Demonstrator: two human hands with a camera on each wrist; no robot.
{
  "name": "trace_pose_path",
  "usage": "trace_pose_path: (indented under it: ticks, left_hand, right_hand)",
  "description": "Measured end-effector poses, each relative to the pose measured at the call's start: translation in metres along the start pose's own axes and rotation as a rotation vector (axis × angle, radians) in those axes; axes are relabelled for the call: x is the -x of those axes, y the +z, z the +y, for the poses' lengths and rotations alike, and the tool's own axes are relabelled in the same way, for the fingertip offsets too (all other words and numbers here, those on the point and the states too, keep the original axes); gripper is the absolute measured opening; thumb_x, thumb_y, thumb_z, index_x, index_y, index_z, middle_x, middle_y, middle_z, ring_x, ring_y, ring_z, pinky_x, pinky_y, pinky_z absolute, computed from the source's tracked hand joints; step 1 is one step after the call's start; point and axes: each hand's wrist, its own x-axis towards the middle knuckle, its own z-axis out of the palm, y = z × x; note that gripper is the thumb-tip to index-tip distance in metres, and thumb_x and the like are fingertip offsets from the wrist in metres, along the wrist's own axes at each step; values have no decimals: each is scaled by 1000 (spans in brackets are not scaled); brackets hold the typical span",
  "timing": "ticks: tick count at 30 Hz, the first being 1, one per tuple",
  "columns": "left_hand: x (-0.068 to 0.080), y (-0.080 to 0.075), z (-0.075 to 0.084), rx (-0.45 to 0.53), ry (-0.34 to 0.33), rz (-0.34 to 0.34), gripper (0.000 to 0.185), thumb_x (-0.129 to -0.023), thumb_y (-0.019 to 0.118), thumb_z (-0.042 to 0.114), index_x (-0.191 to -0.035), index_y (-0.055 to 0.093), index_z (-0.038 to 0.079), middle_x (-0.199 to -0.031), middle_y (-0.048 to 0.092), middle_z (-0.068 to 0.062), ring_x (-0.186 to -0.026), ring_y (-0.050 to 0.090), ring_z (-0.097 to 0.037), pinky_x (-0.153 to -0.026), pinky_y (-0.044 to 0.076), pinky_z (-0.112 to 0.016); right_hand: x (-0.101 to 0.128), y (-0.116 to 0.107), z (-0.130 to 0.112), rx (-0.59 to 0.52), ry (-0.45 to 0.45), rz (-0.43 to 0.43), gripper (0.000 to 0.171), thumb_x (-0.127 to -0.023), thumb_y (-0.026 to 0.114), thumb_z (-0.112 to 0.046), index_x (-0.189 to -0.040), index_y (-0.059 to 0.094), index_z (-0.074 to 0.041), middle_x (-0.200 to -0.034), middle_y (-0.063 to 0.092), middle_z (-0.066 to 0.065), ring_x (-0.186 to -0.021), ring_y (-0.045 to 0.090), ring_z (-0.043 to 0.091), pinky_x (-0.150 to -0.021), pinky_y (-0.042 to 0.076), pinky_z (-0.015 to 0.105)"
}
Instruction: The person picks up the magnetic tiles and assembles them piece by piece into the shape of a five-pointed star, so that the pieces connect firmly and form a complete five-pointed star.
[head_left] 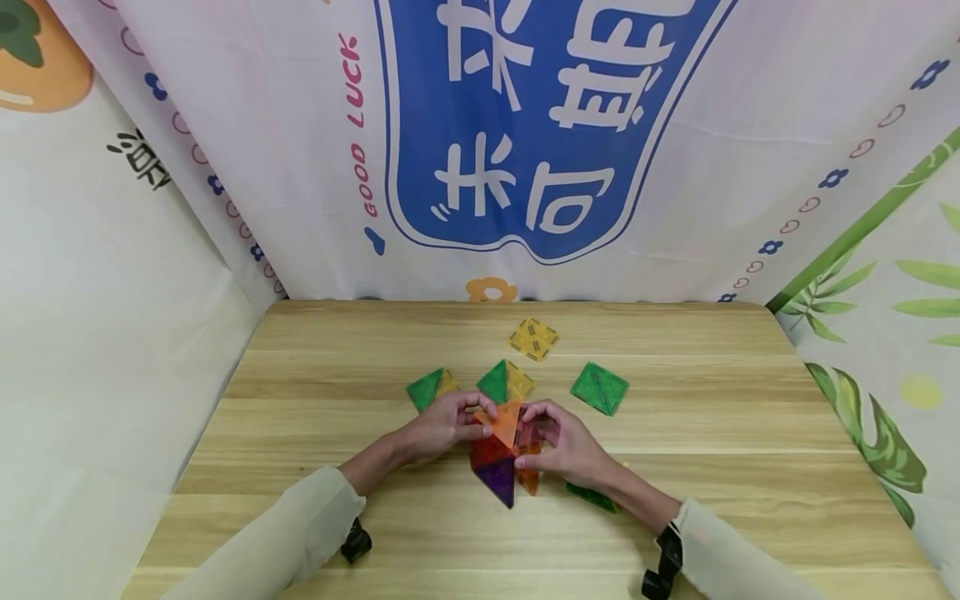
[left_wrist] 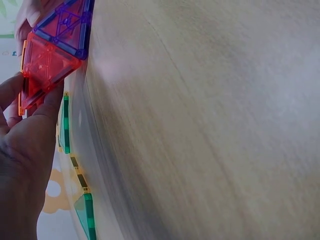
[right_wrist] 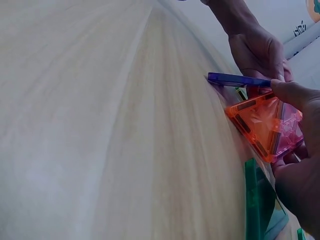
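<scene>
Both hands hold a small structure of translucent triangular magnetic tiles in the middle of the table. An orange tile point(head_left: 501, 423) is on top, with a red tile point(left_wrist: 47, 65) and a purple tile point(left_wrist: 67, 22) joined along the side toward the person. My left hand point(head_left: 442, 425) pinches the structure at its left edge, thumb and fingers on either side. From the right, my right hand point(head_left: 566, 446) grips a pink tile point(right_wrist: 291, 127), which adjoins another orange tile point(right_wrist: 257, 122). Fingers partly cover the structure's back.
Beyond the hands lie a yellow square point(head_left: 534, 339), a green square point(head_left: 600, 388) and two green-and-yellow squares, one at left point(head_left: 426, 389) and one in the middle point(head_left: 493, 383). Another green tile point(head_left: 592, 497) lies under the right forearm. Printed cloth point(head_left: 315, 208) hangs behind the wooden table point(head_left: 337, 350).
</scene>
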Motion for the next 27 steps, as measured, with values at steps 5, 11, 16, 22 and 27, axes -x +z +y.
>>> trace_pose_path:
  ticks: [5, 11, 16, 22, 27]
  left_hand:
    - [0, 0, 0, 10, 4, 8, 16, -103, 63, -4, -119, 61, -4, -128, 58, -15, -103, 69, -19, -84, 62, -31]
    - [1, 0, -1, 12, 2, 14, 16, -103, 63, -4, -119, 62, -3, -126, 61, -15, -100, 70, -19, -82, 63, -32]
    - [2, 0, -2, 8, 11, 22, 16, -103, 63, -4, -119, 62, -3, -126, 61, -15, -101, 71, -19, -82, 63, -33]
    - [2, 0, -1, 40, 28, 17, 16, -103, 62, -4, -120, 60, -4, -127, 60, -17, -107, 70, -22, -85, 63, -34]
    - [3, 0, -2, 48, 38, 12, 16, -103, 63, -3, -119, 60, -4, -126, 60, -16, -107, 70, -21, -86, 63, -34]
  right_hand:
    - [2, 1, 0, 33, 1, 9, 60, -81, 89, 5, -127, 51, 4, -141, 53, 25, -116, 66, 27, -97, 58, 29]
    - [4, 4, -2, 127, 10, 50, 65, -80, 92, -3, -131, 52, -1, -144, 55, 21, -124, 65, 35, -103, 57, 35]
    - [5, 9, -5, 186, 15, 75, 72, -78, 95, -8, -134, 51, -3, -142, 58, 20, -125, 65, 36, -106, 56, 40]
    - [8, 15, -8, 250, 35, 103, 80, -76, 97, -12, -139, 48, -5, -140, 57, 15, -130, 62, 35, -110, 53, 39]
    - [11, 19, -10, 345, 28, 134, 81, -76, 98, -17, -139, 48, -8, -137, 62, 12, -125, 65, 30, -107, 55, 43]
